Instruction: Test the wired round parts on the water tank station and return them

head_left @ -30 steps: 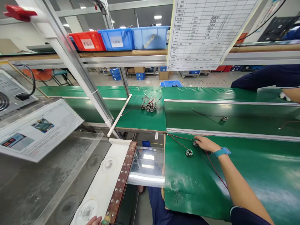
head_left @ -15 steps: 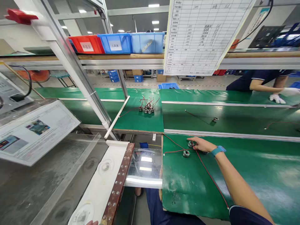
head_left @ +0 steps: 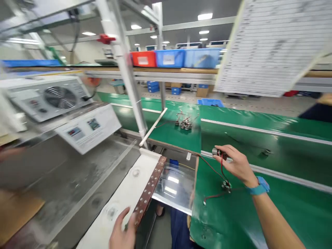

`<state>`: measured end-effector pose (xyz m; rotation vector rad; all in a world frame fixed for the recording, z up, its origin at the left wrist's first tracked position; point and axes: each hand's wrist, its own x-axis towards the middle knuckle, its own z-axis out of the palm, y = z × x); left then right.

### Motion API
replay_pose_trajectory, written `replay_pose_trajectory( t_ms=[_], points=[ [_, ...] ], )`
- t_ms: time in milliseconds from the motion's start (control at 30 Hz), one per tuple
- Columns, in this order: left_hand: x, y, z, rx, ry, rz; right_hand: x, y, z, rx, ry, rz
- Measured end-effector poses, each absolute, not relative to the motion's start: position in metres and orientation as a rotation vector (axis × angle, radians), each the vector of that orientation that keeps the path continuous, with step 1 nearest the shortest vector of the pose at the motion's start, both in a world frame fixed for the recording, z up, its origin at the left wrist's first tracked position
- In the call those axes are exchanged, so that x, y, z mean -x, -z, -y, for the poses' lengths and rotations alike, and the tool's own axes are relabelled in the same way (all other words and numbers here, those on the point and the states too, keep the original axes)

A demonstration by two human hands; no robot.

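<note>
One silvery motor [head_left: 215,151] gripped in the right hand [head_left: 238,164]; left hand [head_left: 122,232] well apart, half-curled, grip too blurred to tell.

The right forearm [head_left: 275,214] slants from four o'clock up to the right hand [head_left: 237,164], its fingers [head_left: 230,150] pinched toward ten. The left hand [head_left: 123,233], blurred, is at seven, fingers bent toward one.
</note>
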<state>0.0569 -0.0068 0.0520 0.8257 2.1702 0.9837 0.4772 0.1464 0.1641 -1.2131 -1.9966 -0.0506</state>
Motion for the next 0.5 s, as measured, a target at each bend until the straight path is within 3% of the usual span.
replay_pose_trajectory(
  t_ms=[100,233,333,500],
  points=[
    [-0.113,-0.090,0.006,-1.015,-1.283,-1.972,-0.393,-0.184,-0.146,0.882,-0.115,2.157],
    [-0.157,-0.114,0.002,-1.018,-1.460,-1.486,-0.264,-0.170,-0.148,0.468,-0.380,2.436],
    [-0.159,-0.107,0.011,-0.731,-1.538,-1.297,-0.166,-0.135,-0.139,0.388,-0.427,2.668],
    [-0.133,-0.072,0.056,-0.246,-1.719,-1.388,-0.053,-0.066,-0.107,0.553,-0.286,3.033]
  ],
)
